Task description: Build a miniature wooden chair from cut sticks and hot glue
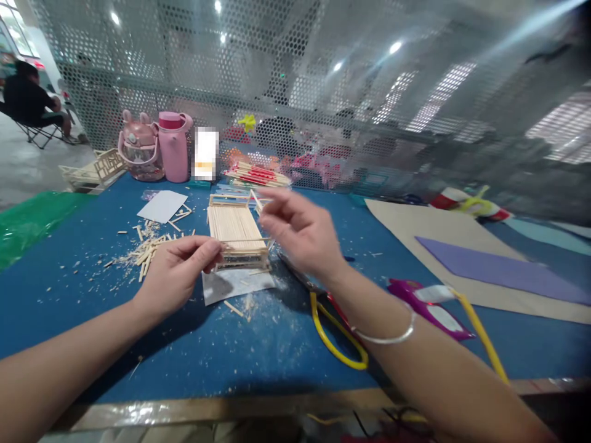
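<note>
A small model of thin wooden sticks (pixel 234 224) stands near the middle of the blue table, with a flat slatted top and a raised rail at its back. My left hand (pixel 178 267) is at its front left, thumb and forefinger pinched on the end of a thin stick (pixel 247 240) that runs across the model's front. My right hand (pixel 300 231), blurred, is at the model's right side with its fingers bent; a light stick shows by its fingertips, but the grip is unclear. White paper (pixel 235 287) lies under the model's front edge.
Yellow-handled scissors (pixel 339 344) lie beneath my right forearm. Cut stick pieces (pixel 150 249) are scattered at left. Pink bottles (pixel 175 147) and a stick bundle (pixel 258 175) stand or lie by the mesh wall. Purple sheet (pixel 503 271) at right. A seated person (pixel 32 95) is far left.
</note>
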Tool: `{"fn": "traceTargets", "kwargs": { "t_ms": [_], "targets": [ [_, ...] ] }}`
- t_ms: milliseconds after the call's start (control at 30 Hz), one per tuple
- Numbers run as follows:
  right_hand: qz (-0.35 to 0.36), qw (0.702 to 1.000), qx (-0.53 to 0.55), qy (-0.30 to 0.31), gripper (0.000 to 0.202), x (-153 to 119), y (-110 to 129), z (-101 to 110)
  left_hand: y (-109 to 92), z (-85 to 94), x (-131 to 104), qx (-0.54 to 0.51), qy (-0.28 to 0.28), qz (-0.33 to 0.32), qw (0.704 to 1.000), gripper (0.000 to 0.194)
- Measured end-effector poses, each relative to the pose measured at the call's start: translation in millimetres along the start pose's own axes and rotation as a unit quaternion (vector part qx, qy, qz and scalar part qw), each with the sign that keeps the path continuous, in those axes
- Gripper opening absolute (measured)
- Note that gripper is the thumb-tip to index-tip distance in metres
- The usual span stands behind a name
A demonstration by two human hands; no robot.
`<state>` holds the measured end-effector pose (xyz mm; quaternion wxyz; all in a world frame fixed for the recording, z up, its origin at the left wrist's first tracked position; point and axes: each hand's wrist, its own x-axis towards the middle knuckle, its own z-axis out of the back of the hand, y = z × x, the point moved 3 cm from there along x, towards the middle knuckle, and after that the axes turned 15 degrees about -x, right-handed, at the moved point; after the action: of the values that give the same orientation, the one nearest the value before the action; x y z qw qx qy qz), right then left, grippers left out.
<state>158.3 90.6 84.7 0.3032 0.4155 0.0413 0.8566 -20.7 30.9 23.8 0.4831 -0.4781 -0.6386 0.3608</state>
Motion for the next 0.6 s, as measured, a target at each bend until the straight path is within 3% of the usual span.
{"fn": "traceTargets", "kwargs": {
  "t_ms": [67, 133, 267, 400, 600],
  "targets": [
    [-0.136, 0.980, -0.142, 0.011, 0.033, 4.7, -41.4, 15.5, 3.4, 1.1, 0.8, -0.029, -0.023, 0.017, 0.999, 0.023],
    [-0.227, 0.901, -0.348, 0.125, 0.032, 2.6, -84.5, 24.1, 7.3, 1.3, 2.1, -0.054, -0.039, 0.040, 0.997, 0.023],
    [-0.255, 0.849, -0.405, 0.224, 0.037, -13.2, -142.2, 21.9, 11.2, 0.6, 4.3, -0.073, -0.042, 0.055, 0.995, 0.025],
    [-0.264, 0.833, -0.413, 0.258, 0.044, -24.4, -161.5, 8.8, 9.8, 0.5, 4.3, -0.068, -0.038, 0.042, 0.996, 0.034],
    [-0.301, 0.843, -0.381, 0.233, 0.042, -19.1, -160.4, 5.3, 11.8, -0.1, 4.5, -0.025, -0.064, 0.009, 0.998, 0.037]
  ]
}}
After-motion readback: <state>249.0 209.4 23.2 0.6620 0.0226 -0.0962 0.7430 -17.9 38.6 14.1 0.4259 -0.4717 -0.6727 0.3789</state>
